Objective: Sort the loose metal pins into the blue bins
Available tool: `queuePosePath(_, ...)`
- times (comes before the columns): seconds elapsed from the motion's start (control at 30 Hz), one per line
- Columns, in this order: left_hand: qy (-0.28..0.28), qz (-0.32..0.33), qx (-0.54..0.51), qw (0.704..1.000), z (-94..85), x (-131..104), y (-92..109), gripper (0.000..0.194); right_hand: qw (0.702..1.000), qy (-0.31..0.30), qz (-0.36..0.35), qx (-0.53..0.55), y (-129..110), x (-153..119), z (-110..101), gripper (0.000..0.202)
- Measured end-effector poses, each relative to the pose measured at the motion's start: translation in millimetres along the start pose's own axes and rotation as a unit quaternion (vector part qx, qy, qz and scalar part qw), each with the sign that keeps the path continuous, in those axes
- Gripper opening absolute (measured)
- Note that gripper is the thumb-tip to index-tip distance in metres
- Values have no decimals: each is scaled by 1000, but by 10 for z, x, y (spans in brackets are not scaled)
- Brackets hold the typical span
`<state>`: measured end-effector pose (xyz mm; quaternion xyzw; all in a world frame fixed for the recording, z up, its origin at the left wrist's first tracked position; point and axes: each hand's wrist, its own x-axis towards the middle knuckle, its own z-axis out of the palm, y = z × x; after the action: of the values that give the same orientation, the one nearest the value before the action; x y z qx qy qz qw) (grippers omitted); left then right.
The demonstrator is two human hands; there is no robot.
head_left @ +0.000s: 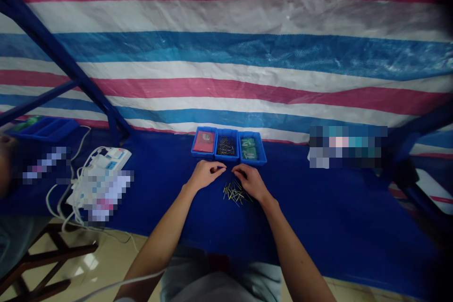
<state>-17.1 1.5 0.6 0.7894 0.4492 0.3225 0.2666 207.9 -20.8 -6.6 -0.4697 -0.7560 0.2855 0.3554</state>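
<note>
My left hand is just in front of the left blue bin, its thumb and forefinger brought together at the tips. Facing it, my right hand has its fingers bent in a pinch beside a loose pile of thin metal pieces. A narrow gap separates the two hands; anything between the fingertips is too small to make out. The left bin holds a red item, the middle bin dark thin metal pieces, and the right bin green-and-silver packets or parts.
A white power strip with tangled cables lies on the blue table at left. Further left are another blue tray and another person's hand. Blue metal struts stand at the left; a striped sheet hangs behind.
</note>
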Motion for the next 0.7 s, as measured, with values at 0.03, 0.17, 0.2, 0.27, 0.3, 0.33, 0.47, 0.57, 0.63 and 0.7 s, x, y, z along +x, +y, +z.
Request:
queuePosePath(0.03,-11,-1,9,1000,-3,0,5,25,1000,-15,0,7,3,5,-20,15)
queuePosePath(0.17,-20,-10,21,1000,-11,3,16,25,997,-69,3,16,1,7,-97,13)
queuePosePath(0.2,-20,-12,22,999,-11,4,16,26,997,-76,0,12,4,6,-106,13)
queuePosePath(0.27,-20,-16,20,999,-9,7,14,26,996,-86,-7,-3,16,5,-104,12)
queuePosePath(0.3,-22,-18,16,999,-8,7,12,26,996,-89,-11,-12,25,6,-96,11)
queuePosePath(0.33,-23,-20,11,999,-6,7,10,26,996,-91,-15,-19,33,8,-86,11)
queuePosePath(0.47,-24,-27,-1,999,-5,6,7,26,995,-92,-17,-30,46,15,-50,10)
queuePosePath(0.57,-27,-31,-1,999,-8,8,8,27,995,-90,-19,-33,32,18,-41,12)
queuePosePath(0.63,-33,-32,-1,999,-11,10,10,27,995,-89,-24,-33,18,20,-42,12)
queuePosePath(0.7,-38,-31,-1,999,-13,14,14,27,995,-93,-29,-33,6,22,-49,13)
